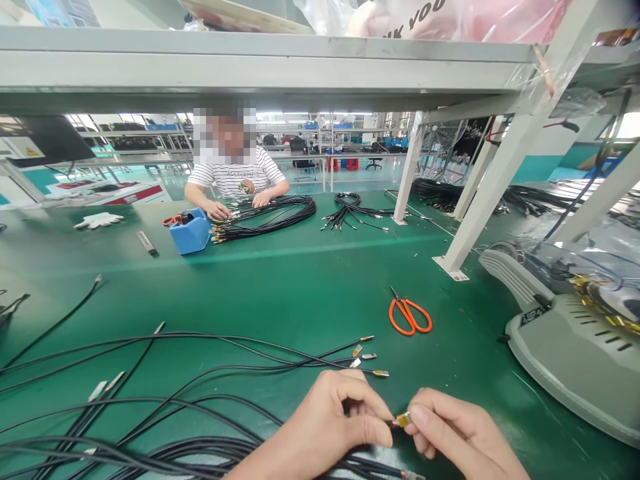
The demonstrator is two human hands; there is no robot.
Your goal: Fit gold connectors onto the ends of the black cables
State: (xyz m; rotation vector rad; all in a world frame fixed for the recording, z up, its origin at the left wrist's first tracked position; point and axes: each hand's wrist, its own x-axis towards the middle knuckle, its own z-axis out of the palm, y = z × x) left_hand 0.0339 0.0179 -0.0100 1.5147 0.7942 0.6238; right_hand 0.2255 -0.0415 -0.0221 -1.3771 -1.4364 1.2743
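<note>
Between finger and thumb, my left hand (345,413) grips a black cable close to its end. The cable's tip carries a metal connector with yellow tape (403,419), and my right hand (445,427) pinches it there. Several loose black cables (210,367) with taped or silvery ends lie to the left of my hands. A thicker bundle of black cables (200,453) runs under my left forearm. Orange-handled scissors (410,315) rest on the green table (280,287) beyond my right hand, blades pointing away.
Across the table a person in a striped shirt (237,173) handles a coiled cable bundle (285,217) beside a blue holder (190,233). A grey-green device (575,353) stands at right. White shelf posts (480,193) rise from the table, and a shelf beam (250,67) crosses overhead.
</note>
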